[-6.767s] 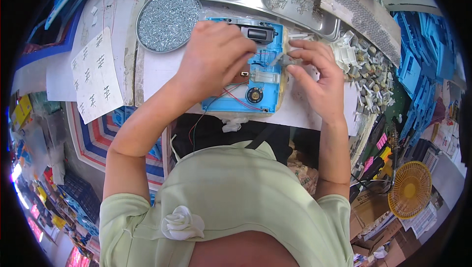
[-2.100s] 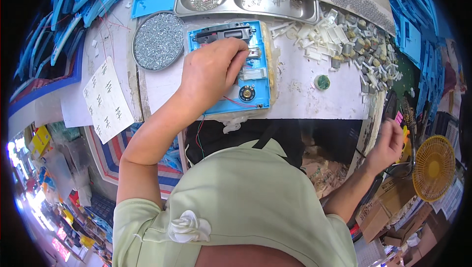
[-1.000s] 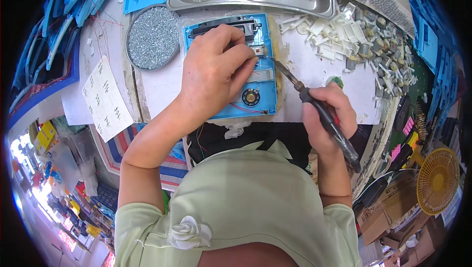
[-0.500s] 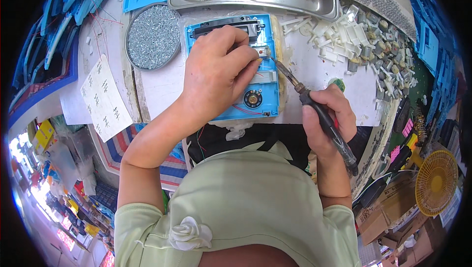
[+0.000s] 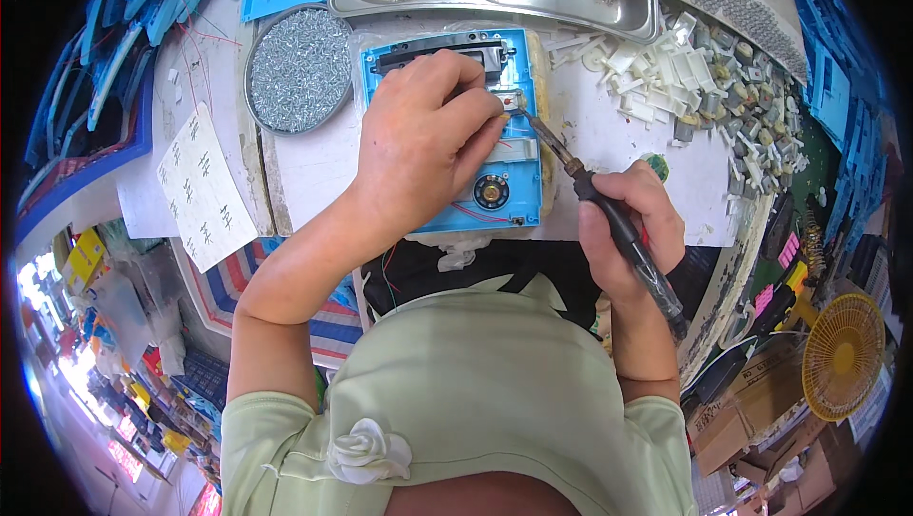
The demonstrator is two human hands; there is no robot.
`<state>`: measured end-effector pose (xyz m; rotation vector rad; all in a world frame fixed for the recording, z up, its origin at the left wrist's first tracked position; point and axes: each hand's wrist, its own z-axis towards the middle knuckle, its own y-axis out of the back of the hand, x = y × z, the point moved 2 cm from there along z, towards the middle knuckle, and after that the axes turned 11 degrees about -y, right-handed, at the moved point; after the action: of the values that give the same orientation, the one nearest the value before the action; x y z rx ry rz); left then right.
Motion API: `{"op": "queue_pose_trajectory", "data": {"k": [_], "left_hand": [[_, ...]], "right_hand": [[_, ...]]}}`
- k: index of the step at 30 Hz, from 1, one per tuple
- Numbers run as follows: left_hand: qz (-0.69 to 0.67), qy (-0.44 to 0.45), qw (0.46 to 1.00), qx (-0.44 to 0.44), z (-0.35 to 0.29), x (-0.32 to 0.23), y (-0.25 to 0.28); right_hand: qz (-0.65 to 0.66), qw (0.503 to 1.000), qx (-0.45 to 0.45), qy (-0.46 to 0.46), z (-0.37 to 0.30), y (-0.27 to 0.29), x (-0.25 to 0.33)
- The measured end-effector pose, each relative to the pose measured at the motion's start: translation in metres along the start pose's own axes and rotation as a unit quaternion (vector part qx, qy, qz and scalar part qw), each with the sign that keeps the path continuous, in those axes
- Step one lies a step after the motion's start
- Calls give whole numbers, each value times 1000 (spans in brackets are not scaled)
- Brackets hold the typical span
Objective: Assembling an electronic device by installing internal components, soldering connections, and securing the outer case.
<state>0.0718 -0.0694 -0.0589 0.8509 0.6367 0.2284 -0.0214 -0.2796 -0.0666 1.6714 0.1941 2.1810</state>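
Observation:
My right hand [image 5: 639,221] grips a soldering iron [image 5: 654,283] by its black handle. The iron slants up and left, its tip at a small white part [image 5: 511,100] with a red spot, inside a blue plastic casing [image 5: 522,200]. Over the casing's left side lies my left hand [image 5: 414,131], thumb and fingers pinched close to that tip. A tiny yellowish bit shows at its fingertips, too small to name. Below the tip sit a white strip [image 5: 512,150], a round speaker [image 5: 492,192] and thin red wires. My left hand hides much of the casing.
A round dish of small screws [image 5: 299,69] stands left of the casing. Behind it is a metal tray [image 5: 456,2] with springs. White plastic pieces [image 5: 656,78] are heaped at the right. A written sheet [image 5: 204,188] lies left; a yellow fan [image 5: 843,356] is at lower right.
My right hand and the soldering iron's handle have shifted slightly left. The tip remains at the white part, and my left hand keeps its pinch over the casing.

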Motion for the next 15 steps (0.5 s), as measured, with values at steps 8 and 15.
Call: {"op": "queue_pose_trajectory", "data": {"k": [8, 15], "left_hand": [[-3, -2, 1000, 5, 1, 0, 1], [3, -3, 1000, 5, 0, 0, 1]], "right_hand": [[-21, 999, 9, 25, 2, 4, 2], [-26, 999, 3, 34, 3, 5, 3]]}}
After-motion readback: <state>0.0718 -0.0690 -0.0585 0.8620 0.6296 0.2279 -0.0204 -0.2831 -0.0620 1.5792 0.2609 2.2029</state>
